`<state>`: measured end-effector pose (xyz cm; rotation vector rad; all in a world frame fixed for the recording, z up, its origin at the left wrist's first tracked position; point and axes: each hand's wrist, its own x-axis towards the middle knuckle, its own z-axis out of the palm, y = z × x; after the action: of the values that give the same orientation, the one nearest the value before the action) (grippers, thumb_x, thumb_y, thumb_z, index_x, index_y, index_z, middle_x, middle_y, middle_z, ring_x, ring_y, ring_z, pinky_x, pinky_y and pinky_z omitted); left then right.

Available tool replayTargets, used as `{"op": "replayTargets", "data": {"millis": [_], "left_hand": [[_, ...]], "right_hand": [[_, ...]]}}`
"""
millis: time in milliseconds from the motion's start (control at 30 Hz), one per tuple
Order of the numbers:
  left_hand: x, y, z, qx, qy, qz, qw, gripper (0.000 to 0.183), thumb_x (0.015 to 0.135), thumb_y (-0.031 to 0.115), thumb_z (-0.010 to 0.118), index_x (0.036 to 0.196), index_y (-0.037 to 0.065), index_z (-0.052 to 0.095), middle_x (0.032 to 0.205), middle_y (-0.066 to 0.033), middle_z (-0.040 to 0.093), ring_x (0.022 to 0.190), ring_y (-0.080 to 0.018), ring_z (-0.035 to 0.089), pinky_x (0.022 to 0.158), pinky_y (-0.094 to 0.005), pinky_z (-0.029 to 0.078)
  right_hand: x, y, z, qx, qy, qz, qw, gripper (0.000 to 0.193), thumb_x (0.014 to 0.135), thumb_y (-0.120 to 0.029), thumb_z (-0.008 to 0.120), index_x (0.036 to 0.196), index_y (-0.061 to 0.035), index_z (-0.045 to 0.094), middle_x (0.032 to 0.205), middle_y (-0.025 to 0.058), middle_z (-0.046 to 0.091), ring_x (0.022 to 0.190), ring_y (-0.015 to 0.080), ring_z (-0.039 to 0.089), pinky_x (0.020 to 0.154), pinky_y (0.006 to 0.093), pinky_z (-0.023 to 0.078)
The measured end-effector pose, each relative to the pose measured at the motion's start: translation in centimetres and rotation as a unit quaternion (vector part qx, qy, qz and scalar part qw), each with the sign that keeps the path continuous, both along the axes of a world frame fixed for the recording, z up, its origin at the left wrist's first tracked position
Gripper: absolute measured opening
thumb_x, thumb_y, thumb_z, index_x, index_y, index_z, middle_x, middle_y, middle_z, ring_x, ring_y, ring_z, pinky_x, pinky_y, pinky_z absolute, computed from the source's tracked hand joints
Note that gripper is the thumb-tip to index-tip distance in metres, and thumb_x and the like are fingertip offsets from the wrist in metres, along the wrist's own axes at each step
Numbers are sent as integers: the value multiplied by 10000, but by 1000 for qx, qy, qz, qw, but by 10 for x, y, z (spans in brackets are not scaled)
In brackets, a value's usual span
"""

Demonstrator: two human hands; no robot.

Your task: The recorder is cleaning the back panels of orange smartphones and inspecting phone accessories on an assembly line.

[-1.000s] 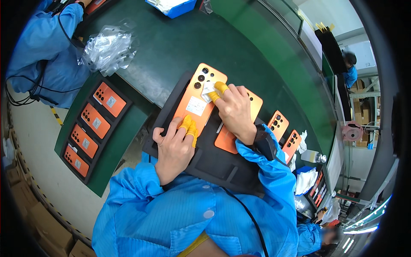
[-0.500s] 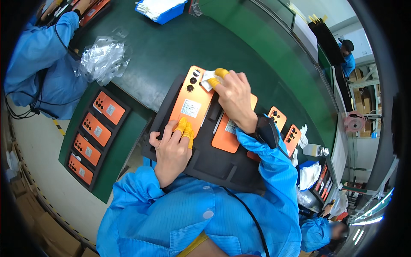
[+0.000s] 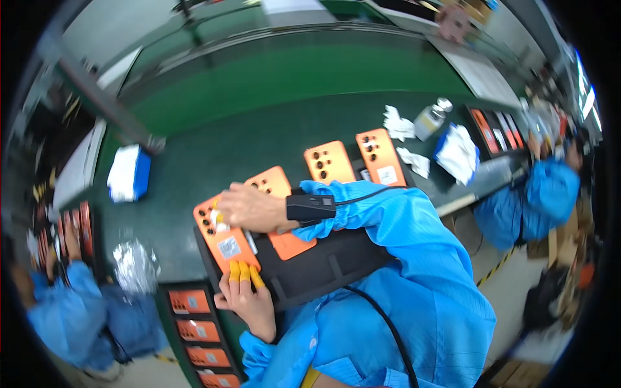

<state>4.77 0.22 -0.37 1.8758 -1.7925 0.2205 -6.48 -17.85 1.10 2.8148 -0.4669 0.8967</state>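
Left hand (image 3: 247, 302): fingers extended and set a little apart, yellow covers on 3 fingertips, which rest on the near end of an orange phone (image 3: 243, 260); the thumb stands off to the left. Right hand (image 3: 249, 208): fingers drawn together on a small white wipe (image 3: 220, 226), pressed to the phone's far half beside the lenses; a yellow cover shows on the fingers, and the thumb is hidden.

The phone lies back upward and slightly aslant at the left end of a black tray (image 3: 333, 253). Its back is smooth, evenly orange and round-cornered, with dark round lenses in a column along the left of the far end. A white label (image 3: 228, 247) on the middle of the back bears a dark, code-like square; any lettering is too small and blurred to read.

To the right, under the right wrist and its black wrist device (image 3: 310, 207), lies a 2nd orange phone (image 3: 288, 246). Farther right are a 3rd phone (image 3: 328, 161) and a 4th phone (image 3: 376, 150), the latter with a white label (image 3: 387, 174), also illegible. Near left, a dark rack (image 3: 216, 317) holds 4 orange phones, labels visible but unreadable. Left of the black tray lie clear plastic bags (image 3: 136, 266); far right stands a transparent bottle (image 3: 429, 121).
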Motion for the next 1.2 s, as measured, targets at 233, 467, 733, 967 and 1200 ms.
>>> {"op": "replayTargets", "data": {"millis": [233, 467, 733, 967, 1200], "left_hand": [[-2, 15, 27, 62, 25, -96, 993, 285, 751, 135, 696, 1010, 20, 663, 1064, -83, 642, 1047, -249, 523, 867, -405, 254], [-13, 14, 23, 128, -42, -384, 913, 458, 611, 343, 770, 971, 71, 687, 996, -32, 643, 935, -248, 534, 803, -404, 361], [-2, -15, 39, 192, 119, -360, 905, 448, 539, 318, 820, 863, 31, 707, 878, -74, 656, 807, -266, 561, 709, -352, 428], [-69, -42, 69, 51, 138, -273, 951, 300, 607, 131, 801, 880, 43, 714, 832, -53, 676, 797, -239, 579, 679, -320, 430], [-118, -67, 87, -70, 136, -312, 938, 284, 619, 2, 770, 895, 14, 706, 838, -70, 665, 809, -244, 574, 701, -304, 479]], "right_hand": [[-94, 25, 37, 355, -163, -32, 920, 366, 717, 53, 558, 1021, -106, 688, 912, 101, 606, 860, 285, 588, 717, 362, 489], [-223, 27, 52, 738, -477, -2, 477, 236, 897, -65, 547, 1117, 17, 570, 891, 47, 599, 692, 94, 506, 649, 231, 427], [-232, 46, 24, 770, -529, 147, 324, 216, 920, -190, 568, 1063, -30, 570, 985, 101, 594, 807, 198, 568, 707, 318, 453], [-227, 52, 20, 791, -488, 176, 323, 276, 938, -246, 548, 1098, -25, 582, 963, 106, 641, 795, 186, 605, 682, 314, 486], [-221, 61, 20, 806, -469, 129, 337, 295, 939, -273, 544, 1075, -18, 599, 939, 99, 645, 769, 161, 611, 702, 301, 502]]}}
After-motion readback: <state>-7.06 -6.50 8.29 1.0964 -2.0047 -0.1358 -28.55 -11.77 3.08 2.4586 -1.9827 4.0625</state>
